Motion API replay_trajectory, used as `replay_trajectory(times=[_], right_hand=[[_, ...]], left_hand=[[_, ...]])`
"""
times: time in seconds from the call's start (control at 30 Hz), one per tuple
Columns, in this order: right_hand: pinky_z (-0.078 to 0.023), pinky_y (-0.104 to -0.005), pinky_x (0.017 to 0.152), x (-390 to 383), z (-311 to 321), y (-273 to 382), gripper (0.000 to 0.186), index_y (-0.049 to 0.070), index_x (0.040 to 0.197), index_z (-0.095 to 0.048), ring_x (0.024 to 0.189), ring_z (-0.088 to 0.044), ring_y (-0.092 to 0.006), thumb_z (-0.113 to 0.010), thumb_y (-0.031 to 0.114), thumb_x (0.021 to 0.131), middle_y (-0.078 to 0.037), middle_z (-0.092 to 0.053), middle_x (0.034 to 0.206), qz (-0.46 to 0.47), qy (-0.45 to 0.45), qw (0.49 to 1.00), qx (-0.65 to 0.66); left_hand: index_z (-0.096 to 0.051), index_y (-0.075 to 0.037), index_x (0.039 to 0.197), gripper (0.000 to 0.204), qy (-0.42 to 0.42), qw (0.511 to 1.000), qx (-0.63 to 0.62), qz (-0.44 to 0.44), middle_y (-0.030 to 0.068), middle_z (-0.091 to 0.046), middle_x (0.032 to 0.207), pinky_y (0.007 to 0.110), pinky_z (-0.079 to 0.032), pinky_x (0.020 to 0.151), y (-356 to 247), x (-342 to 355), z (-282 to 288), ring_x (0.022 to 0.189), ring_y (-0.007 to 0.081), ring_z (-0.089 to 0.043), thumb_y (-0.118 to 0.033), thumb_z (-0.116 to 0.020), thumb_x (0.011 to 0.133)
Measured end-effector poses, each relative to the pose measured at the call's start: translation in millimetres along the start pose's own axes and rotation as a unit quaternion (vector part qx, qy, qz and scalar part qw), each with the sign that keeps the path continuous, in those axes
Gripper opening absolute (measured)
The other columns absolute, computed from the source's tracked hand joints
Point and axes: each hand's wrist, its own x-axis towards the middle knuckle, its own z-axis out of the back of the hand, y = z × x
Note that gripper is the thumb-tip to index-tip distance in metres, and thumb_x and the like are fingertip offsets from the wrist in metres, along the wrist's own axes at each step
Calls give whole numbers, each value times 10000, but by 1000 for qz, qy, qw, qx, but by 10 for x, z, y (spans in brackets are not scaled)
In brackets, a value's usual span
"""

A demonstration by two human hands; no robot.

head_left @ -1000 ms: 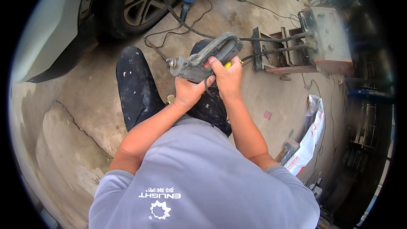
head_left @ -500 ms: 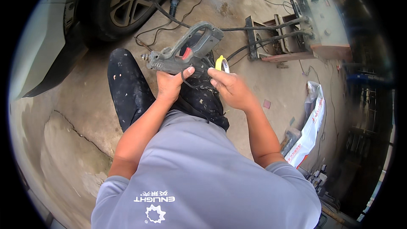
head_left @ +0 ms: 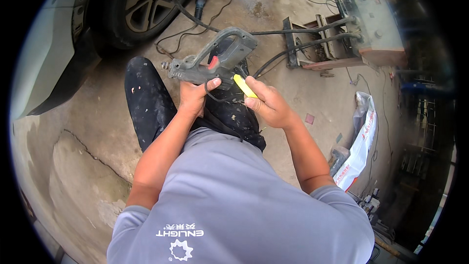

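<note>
Above my knees, my left hand (head_left: 195, 99) is closed around the lower body of a worn grey gun-shaped tool (head_left: 198, 68). It resembles a dent-pulling welding gun, with a loop handle, a red trigger and a metal tip at its left end. A thin dark cord loops below the body, by my left thumb. My right hand (head_left: 268, 102) pinches a yellow roll of tape (head_left: 244, 87), now seen nearly edge-on, close to the tool's right side. Whether the tape touches the tool, I cannot tell.
A car wheel (head_left: 149, 5) stands at the upper left. Thick black cables (head_left: 303, 30) run to a box-shaped machine on a cart (head_left: 373, 27) at the upper right. A blue-ended tool (head_left: 201, 0) lies on the concrete floor. A white plastic bag (head_left: 359, 146) lies at right.
My right hand has turned the yellow tape roll from showing its open ring to nearly edge-on. The grey tool stays almost in place in my left hand.
</note>
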Motion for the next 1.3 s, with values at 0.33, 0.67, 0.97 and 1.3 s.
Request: replay_trajectory(times=[0.33,0.67,0.97,1.3], right_hand=[[-490,-435,988,122,-210,-115,527,-104,1397,-476,1188,-620,-450,-654,156,975,-307,-622,1295,13,-68,987,-143],[-478,-437,874,344,294,-321,295,9,1111,-624,961,-593,-405,-693,118,845,-184,-625,985,63,12,993,-100],[-464,-433,838,604,438,-263,243,22,1064,-612,905,-561,-379,-679,98,843,-151,-596,930,116,165,972,-123],[-516,-452,828,606,417,-326,377,-4,1188,-633,970,-647,-425,-717,135,848,-203,-695,1038,79,195,976,-63]], left_hand=[[-662,-8,1134,476,-17,1000,-26,4,68,-695,1108,331,-501,958,-13,1,-59,1025,179,-653,-31,-896,720],[-706,-59,1176,591,246,938,191,-153,146,-593,1406,426,-470,1087,-263,46,30,1301,296,-569,-151,-961,652],[-700,-67,1109,512,216,923,265,-177,137,-606,1385,423,-504,1048,-292,-50,-13,1267,304,-591,-186,-947,677],[-692,-11,1231,594,183,924,272,-197,153,-642,1285,420,-480,1065,-225,-104,-2,1220,300,-596,-169,-937,714]])
